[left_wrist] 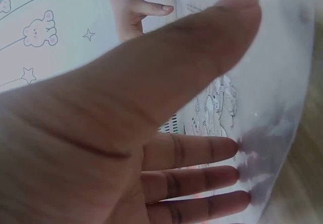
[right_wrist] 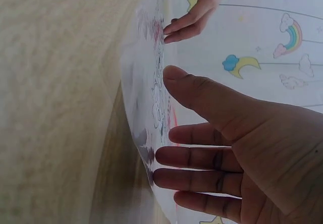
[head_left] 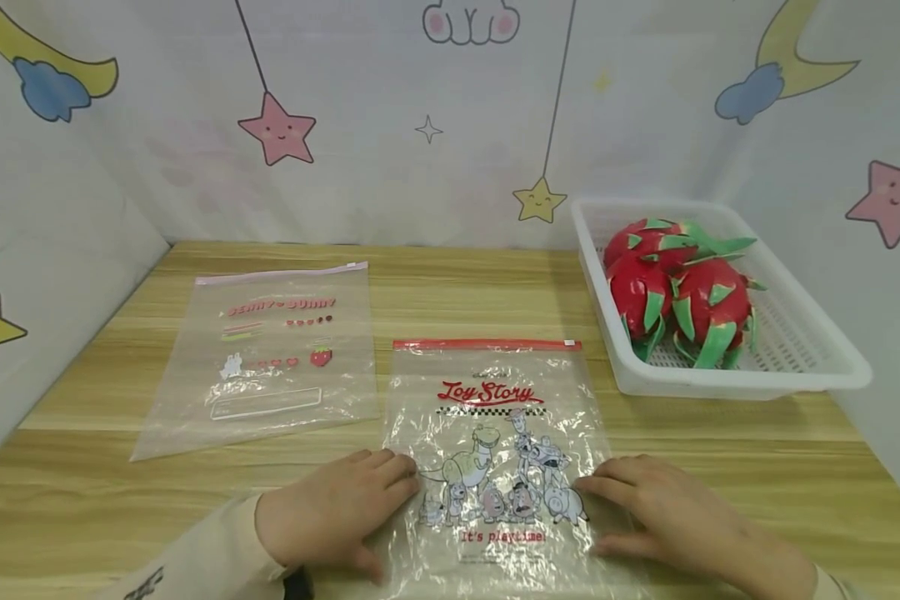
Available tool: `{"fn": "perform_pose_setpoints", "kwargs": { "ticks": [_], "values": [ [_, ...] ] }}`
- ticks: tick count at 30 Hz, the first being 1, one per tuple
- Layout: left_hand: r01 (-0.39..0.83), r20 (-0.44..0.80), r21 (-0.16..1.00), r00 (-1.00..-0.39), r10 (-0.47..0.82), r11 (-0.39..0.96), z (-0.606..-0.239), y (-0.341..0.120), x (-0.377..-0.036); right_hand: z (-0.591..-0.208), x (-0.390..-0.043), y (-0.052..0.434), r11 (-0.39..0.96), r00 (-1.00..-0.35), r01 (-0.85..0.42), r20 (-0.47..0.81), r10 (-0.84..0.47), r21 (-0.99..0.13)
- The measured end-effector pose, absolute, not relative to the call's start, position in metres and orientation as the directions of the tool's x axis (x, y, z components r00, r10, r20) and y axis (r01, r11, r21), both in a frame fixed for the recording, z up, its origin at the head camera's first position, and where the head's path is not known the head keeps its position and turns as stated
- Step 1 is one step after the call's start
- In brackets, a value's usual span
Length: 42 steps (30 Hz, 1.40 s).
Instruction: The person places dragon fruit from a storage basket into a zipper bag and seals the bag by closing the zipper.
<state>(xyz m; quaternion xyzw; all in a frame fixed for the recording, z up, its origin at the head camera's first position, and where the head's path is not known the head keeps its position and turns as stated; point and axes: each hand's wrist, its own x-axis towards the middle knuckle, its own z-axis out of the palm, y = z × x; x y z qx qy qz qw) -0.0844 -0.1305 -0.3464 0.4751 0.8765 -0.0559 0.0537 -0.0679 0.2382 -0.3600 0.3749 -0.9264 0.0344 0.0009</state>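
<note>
My left hand (head_left: pixel 333 512) and right hand (head_left: pixel 663 517) lie flat, fingers straight, pressing the near corners of the Toy Story zip bag (head_left: pixel 495 433) on the counter (head_left: pixel 450 283) — nothing gripped. Beyond my right hand, the dragon fruits (head_left: pixel 675 287) still sit in the white basket (head_left: pixel 795 367) — bag unfilled.

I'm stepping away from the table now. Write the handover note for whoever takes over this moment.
Left hand: open, fingers flat on the Toy Story zip bag, lower left part.
Right hand: open, fingers flat on the same bag, lower right part.
Bag lies flat on the table, red zip strip on the far edge; nothing inside.
Second clear bag lies to its left, untouched.
Dragon fruits sit in the white basket at right.
Done: bag laid flat. Left: no fruit bagged yet.
</note>
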Motion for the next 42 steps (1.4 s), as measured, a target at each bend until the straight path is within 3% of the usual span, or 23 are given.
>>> {"fn": "perform_pose_setpoints", "kwargs": {
  "ticks": [10,16,19,23,27,32,42],
  "values": [
    [0.822,-0.206,0.038,-0.550,0.810,0.568,-0.335,-0.130,-0.095,-0.358,-0.079,0.239,0.628,-0.632,-0.774,0.129,-0.764,-0.076],
    [0.825,-0.146,0.143,-0.529,0.836,0.547,-0.330,-0.135,-0.114,-0.357,-0.088,0.237,0.644,-0.660,-0.751,0.105,-0.744,-0.146],
    [0.787,-0.140,0.212,-0.561,0.816,0.579,-0.328,-0.138,-0.127,-0.358,-0.096,0.236,0.639,-0.663,-0.748,0.157,-0.732,-0.179],
    [0.727,-0.167,0.289,-0.603,0.780,0.623,-0.330,-0.139,-0.143,-0.358,-0.107,0.234,0.671,-0.701,-0.713,0.240,-0.672,-0.205],
    [0.666,-0.169,0.353,-0.645,0.745,0.657,-0.331,-0.140,-0.157,-0.357,-0.119,0.230,0.749,-0.784,-0.615,0.285,-0.551,-0.246],
    [0.593,-0.160,0.344,-0.727,0.668,0.728,-0.334,-0.143,-0.171,-0.357,-0.131,0.223,0.799,-0.844,-0.526,0.292,-0.450,-0.292],
    [0.543,-0.076,0.304,-0.805,0.588,0.783,-0.326,-0.142,-0.184,-0.355,-0.152,0.203,0.855,-0.903,-0.417,0.244,-0.353,-0.309]
  ]
}}
